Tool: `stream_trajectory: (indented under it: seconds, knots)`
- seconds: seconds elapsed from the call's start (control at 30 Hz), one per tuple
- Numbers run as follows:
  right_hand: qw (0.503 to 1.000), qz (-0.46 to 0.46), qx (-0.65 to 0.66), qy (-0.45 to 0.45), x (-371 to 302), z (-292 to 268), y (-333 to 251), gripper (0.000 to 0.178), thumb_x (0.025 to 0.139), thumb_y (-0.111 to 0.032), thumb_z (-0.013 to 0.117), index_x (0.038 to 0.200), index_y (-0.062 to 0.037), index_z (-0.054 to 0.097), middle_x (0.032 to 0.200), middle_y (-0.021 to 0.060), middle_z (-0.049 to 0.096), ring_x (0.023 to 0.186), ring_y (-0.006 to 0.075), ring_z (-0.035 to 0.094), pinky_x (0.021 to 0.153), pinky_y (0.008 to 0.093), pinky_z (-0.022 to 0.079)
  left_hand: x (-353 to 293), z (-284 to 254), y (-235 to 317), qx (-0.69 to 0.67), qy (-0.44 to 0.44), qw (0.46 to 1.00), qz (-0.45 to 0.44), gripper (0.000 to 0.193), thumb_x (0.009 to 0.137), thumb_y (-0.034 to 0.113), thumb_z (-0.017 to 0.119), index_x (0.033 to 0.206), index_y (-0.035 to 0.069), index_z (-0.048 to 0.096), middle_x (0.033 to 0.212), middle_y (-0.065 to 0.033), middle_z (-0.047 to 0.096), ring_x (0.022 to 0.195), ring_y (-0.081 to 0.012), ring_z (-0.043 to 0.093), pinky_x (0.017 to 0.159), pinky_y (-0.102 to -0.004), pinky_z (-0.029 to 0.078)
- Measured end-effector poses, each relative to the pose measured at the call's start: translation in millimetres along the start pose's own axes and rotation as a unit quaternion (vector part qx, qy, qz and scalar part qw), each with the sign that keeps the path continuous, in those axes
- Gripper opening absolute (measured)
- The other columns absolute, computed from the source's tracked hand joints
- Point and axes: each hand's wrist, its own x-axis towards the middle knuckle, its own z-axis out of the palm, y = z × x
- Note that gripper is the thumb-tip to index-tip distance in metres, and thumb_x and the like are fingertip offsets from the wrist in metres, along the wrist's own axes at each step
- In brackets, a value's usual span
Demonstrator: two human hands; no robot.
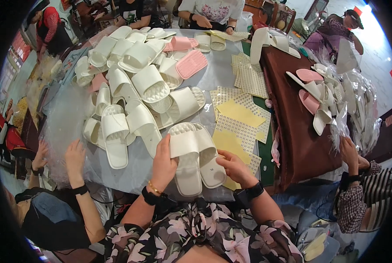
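My left hand [162, 161] grips a white slide slipper [188, 173] by its left side, at the strap. My right hand [236, 167] is closed on the edge of a second white slipper [210, 151], its thumb on the insole. The two slippers lie side by side at the table's near edge, overlapping a little, soles down and heels toward me. A small dark mark shows on the right slipper's insole, close to my thumb. Right of them are sheets of small printed stickers [236, 136] with yellow backing paper [242, 113].
A heap of white slippers [139, 57] covers the table's left and middle, with a pink slipper [191, 64] among them. More slippers and clear plastic bags [360, 101] lie on a brown surface [288, 114] at right. Co-workers' hands [75, 158] work at left, right and across the table.
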Motion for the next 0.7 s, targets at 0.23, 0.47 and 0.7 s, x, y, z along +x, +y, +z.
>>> stream_trajectory:
  seconds: [0.23, 0.47, 0.7]
  knots:
    - [0.976, -0.019, -0.185, 0.111, 8, -9, 5, 0.048, 0.085, -0.001, 0.058, 0.131, 0.0024, 0.049, 0.096, 0.0115, 0.067, 0.082, 0.0169, 0.065, 0.071, 0.0281, 0.052, -2, -3, -4, 0.030, 0.011, 0.999, -0.004, 0.070, 0.076, -0.005, 0.056, 0.143, -0.001, 0.035, 0.136, -0.0245, 0.046, 0.127, -0.0413, 0.045, 0.106, -0.0422, 0.038]
    - [0.939, -0.061, -0.258, 0.221, 12, -25, -1, 0.046, 0.084, -0.001, 0.057, 0.129, 0.0054, 0.051, 0.083, 0.0066, 0.064, 0.072, 0.0120, 0.060, 0.065, 0.0258, 0.048, -5, 3, -1, 0.050, 0.000, 0.999, -0.019, 0.073, 0.078, 0.000, 0.058, 0.146, 0.001, 0.031, 0.143, -0.0267, 0.037, 0.131, -0.0437, 0.040, 0.107, -0.0436, 0.038]
    - [0.905, -0.104, -0.339, 0.235, 7, -29, 5, 0.042, 0.084, -0.003, 0.058, 0.126, 0.0043, 0.056, 0.080, 0.0066, 0.066, 0.069, 0.0127, 0.061, 0.064, 0.0268, 0.050, -8, 20, 2, 0.042, -0.028, 0.996, -0.070, 0.074, 0.084, 0.017, 0.068, 0.146, 0.001, 0.031, 0.148, -0.0318, 0.030, 0.134, -0.0483, 0.036, 0.107, -0.0442, 0.038]
